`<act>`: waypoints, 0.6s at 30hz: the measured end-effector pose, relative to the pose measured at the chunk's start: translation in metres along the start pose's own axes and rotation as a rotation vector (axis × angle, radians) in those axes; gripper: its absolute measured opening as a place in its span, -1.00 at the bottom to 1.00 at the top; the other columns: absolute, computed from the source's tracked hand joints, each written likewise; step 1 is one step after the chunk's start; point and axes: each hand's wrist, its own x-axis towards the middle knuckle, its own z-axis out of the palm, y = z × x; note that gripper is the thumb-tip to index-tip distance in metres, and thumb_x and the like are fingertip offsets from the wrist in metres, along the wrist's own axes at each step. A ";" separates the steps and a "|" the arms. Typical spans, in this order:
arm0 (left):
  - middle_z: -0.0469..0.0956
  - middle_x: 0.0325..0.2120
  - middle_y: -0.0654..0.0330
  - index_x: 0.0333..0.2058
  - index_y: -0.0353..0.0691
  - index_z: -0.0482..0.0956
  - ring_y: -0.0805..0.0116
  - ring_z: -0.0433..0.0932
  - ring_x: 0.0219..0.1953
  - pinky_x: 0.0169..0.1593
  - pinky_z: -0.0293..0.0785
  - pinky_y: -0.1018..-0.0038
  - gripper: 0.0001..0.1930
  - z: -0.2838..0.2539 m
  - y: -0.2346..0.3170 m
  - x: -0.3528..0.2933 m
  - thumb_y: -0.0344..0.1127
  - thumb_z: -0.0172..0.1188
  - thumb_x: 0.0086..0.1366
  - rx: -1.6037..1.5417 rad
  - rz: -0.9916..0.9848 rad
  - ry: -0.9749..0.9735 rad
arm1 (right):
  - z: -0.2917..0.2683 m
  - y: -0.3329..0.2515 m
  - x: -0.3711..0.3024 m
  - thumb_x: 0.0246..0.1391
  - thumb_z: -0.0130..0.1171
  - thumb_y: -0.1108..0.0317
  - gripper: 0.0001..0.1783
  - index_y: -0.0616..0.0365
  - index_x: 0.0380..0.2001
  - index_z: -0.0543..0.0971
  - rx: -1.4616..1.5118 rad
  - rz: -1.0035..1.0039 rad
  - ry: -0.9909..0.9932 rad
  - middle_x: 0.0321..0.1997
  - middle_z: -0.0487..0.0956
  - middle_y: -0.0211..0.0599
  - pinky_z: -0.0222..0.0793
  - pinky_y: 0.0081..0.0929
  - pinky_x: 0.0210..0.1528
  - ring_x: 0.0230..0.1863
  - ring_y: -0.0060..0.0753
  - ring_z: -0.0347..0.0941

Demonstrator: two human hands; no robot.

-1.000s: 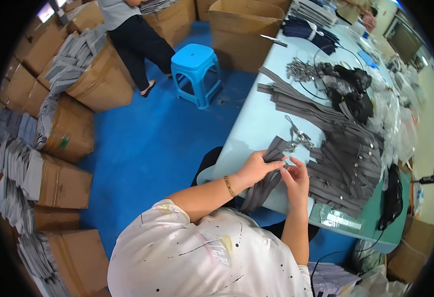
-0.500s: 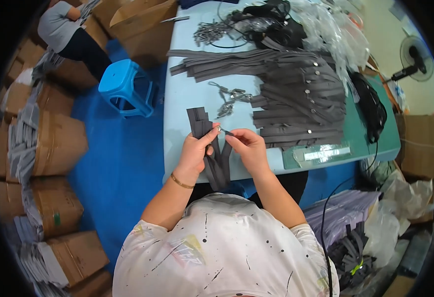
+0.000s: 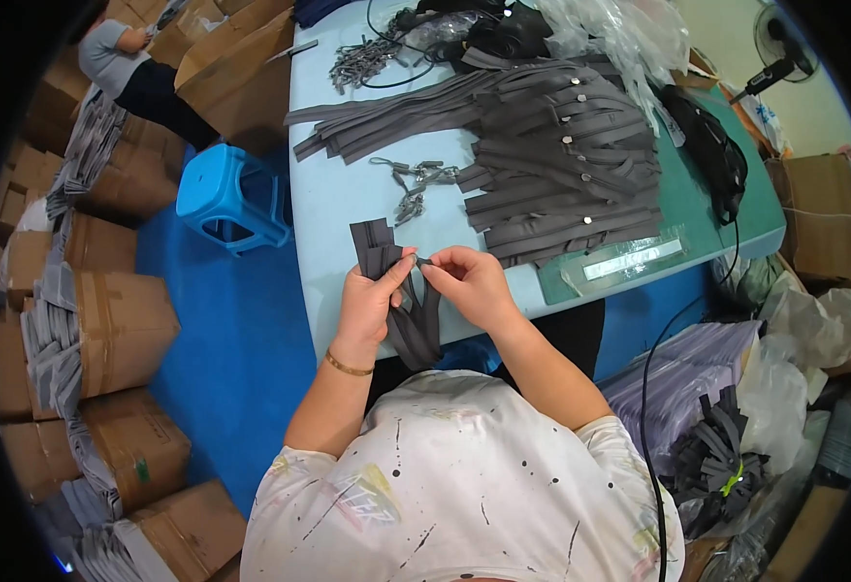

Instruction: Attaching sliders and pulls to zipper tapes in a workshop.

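Grey strips (image 3: 372, 236) fold through the closed left hand (image 3: 365, 308), ends up past the thumb and loops hanging below it, over the near edge of the desk (image 3: 333, 199); the right hand (image 3: 474, 288) pinches a strip end beside the left thumb, at one tiny piece too small to make out. One gold-toned bracelet (image 3: 349, 366) rings the left wrist. Just beyond both hands lies one small metal cluster (image 3: 412, 184); farther off, one larger metal heap (image 3: 362, 64). Beyond and right of the right hand spreads one strip pile (image 3: 566, 160), its strips too overlapped to count, with about five silvery bits on top. Farther right is one black pouch (image 3: 711, 150); well left of the left hand, one blue stool (image 3: 231, 199). Coloured lettering marks the shirt (image 3: 464, 466) below the hands.
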 end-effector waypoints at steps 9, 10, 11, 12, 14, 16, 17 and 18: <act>0.56 -0.45 0.34 -0.28 -0.25 0.59 0.72 0.25 -0.67 -0.62 0.17 0.74 -0.81 0.005 -0.001 -0.002 -0.36 0.27 0.11 0.169 0.060 0.017 | 0.000 0.008 0.001 0.01 0.18 0.46 -0.90 0.26 -0.41 0.49 0.006 -0.051 0.024 -0.49 0.48 -0.55 0.21 -0.82 -0.46 -0.47 -0.82 0.32; 0.56 -0.46 0.34 -0.26 -0.25 0.58 0.73 0.25 -0.68 -0.62 0.17 0.74 -0.80 0.006 -0.001 -0.003 -0.37 0.26 0.12 0.181 0.066 0.006 | -0.001 0.010 0.002 0.02 0.17 0.47 -0.89 0.26 -0.37 0.48 0.062 -0.081 0.005 -0.48 0.47 -0.55 0.22 -0.82 -0.44 -0.46 -0.82 0.32; 0.56 -0.46 0.34 -0.26 -0.25 0.58 0.73 0.25 -0.68 -0.62 0.17 0.74 -0.80 0.006 0.000 -0.004 -0.37 0.26 0.12 0.181 0.067 0.006 | -0.003 0.011 0.002 0.02 0.17 0.47 -0.89 0.26 -0.37 0.48 0.062 -0.081 0.004 -0.48 0.47 -0.55 0.22 -0.82 -0.44 -0.46 -0.82 0.32; 0.55 -0.47 0.35 -0.23 -0.26 0.57 0.73 0.25 -0.67 -0.62 0.18 0.74 -0.78 0.006 0.000 -0.004 -0.38 0.24 0.12 0.179 0.072 -0.019 | -0.006 0.011 0.003 0.01 0.16 0.48 -0.88 0.25 -0.34 0.47 0.080 -0.064 -0.035 -0.46 0.47 -0.55 0.22 -0.82 -0.43 -0.45 -0.82 0.32; 0.54 -0.48 0.35 -0.19 -0.26 0.55 0.72 0.25 -0.67 -0.62 0.19 0.74 -0.76 0.006 0.000 -0.005 -0.40 0.23 0.13 0.176 0.078 -0.044 | -0.012 0.013 0.005 0.01 0.16 0.50 -0.85 0.24 -0.31 0.46 0.098 -0.048 -0.075 -0.43 0.46 -0.55 0.23 -0.82 -0.41 -0.44 -0.82 0.31; 0.51 -0.50 0.35 -0.19 -0.26 0.52 0.71 0.26 -0.67 -0.62 0.19 0.73 -0.76 0.007 0.001 -0.006 -0.42 0.22 0.13 0.190 0.084 -0.054 | -0.015 0.014 0.007 0.00 0.16 0.53 -0.81 0.23 -0.26 0.46 0.044 -0.131 -0.078 -0.41 0.44 -0.57 0.23 -0.81 -0.39 -0.42 -0.82 0.31; 0.51 -0.50 0.35 -0.19 -0.26 0.52 0.71 0.26 -0.67 -0.62 0.19 0.73 -0.76 0.008 0.001 -0.006 -0.42 0.22 0.13 0.189 0.085 -0.052 | -0.016 0.012 0.008 0.00 0.16 0.53 -0.81 0.23 -0.26 0.46 0.043 -0.131 -0.079 -0.41 0.44 -0.57 0.23 -0.81 -0.39 -0.42 -0.82 0.31; 0.51 -0.50 0.34 -0.21 -0.27 0.52 0.69 0.27 -0.67 -0.62 0.20 0.73 -0.77 0.010 0.001 -0.006 -0.42 0.23 0.13 0.175 0.093 -0.021 | -0.017 0.008 0.007 -0.01 0.17 0.52 -0.79 0.21 -0.24 0.48 0.027 -0.142 -0.083 -0.45 0.42 -0.58 0.25 -0.80 -0.39 -0.44 -0.82 0.29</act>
